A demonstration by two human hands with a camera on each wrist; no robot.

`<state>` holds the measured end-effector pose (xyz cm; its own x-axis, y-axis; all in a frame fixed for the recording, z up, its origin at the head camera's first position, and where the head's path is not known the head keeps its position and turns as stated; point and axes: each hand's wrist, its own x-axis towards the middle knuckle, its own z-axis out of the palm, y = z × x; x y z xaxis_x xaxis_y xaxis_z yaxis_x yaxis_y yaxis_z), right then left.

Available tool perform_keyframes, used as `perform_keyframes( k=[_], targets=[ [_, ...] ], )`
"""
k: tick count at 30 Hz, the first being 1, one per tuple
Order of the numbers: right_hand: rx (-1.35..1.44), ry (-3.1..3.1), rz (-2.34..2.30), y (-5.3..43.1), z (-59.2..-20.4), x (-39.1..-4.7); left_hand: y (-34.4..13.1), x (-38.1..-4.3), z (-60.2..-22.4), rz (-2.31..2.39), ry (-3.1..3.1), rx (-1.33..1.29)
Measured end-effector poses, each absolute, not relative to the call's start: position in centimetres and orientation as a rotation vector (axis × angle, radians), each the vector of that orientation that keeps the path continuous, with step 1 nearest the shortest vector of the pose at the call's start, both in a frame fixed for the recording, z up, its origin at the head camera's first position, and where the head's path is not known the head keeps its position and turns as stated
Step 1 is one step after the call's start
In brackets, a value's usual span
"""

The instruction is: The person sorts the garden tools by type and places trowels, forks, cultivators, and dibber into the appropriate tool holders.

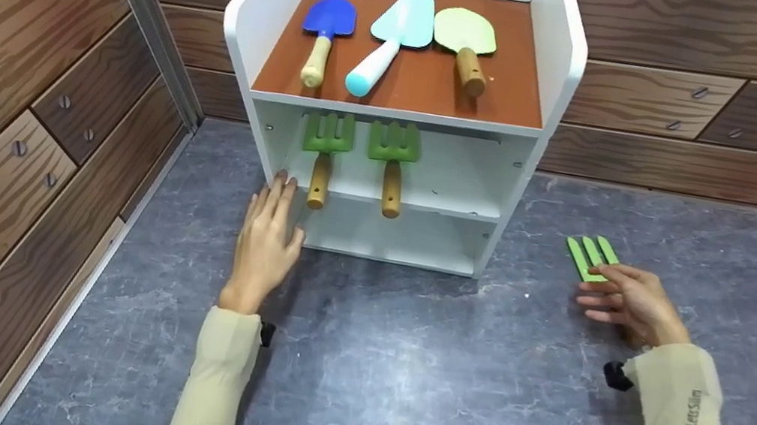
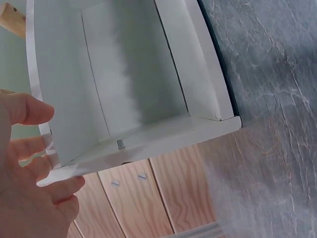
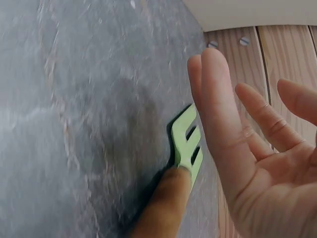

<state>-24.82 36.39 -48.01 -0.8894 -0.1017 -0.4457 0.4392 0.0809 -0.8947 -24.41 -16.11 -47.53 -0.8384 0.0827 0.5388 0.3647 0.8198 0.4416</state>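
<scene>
A small white shelf unit (image 1: 515, 188) stands at the back. My left hand (image 1: 265, 240) rests at its left front edge with fingers extended; in the left wrist view, the fingers lie about the panel edge (image 2: 143, 151). On the floor at right lies a hand fork with green tines (image 1: 588, 258); its wooden handle (image 3: 166, 201) shows in the right wrist view. My right hand (image 1: 637, 303) hovers over that fork, fingers loosely spread, gripping nothing. Two more green hand forks (image 1: 328, 135) (image 1: 395, 143) lie on the middle shelf, their wooden handles sticking out forward.
On the brown top shelf (image 1: 412, 96) lie a blue trowel (image 1: 331, 16), a light-blue trowel (image 1: 405, 23) with a white handle, and a pale green trowel (image 1: 466, 30). Wood-patterned walls (image 1: 44, 114) bound the grey marbled floor (image 1: 399, 368) at the left, back and right.
</scene>
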Motion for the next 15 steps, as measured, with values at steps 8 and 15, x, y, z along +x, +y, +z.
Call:
perform_keyframes(
  k=[8, 15],
  targets=[
    [0.418, 1.964, -1.838, 38.1, -47.9, -24.6, -16.2, -24.4, -47.5, -0.736, -2.49, -0.348],
    [0.464, 2.025, -1.746, 39.2, -47.4, -24.7, -16.2, -24.5, -47.7, -0.733, -2.487, -0.351]
  ],
)
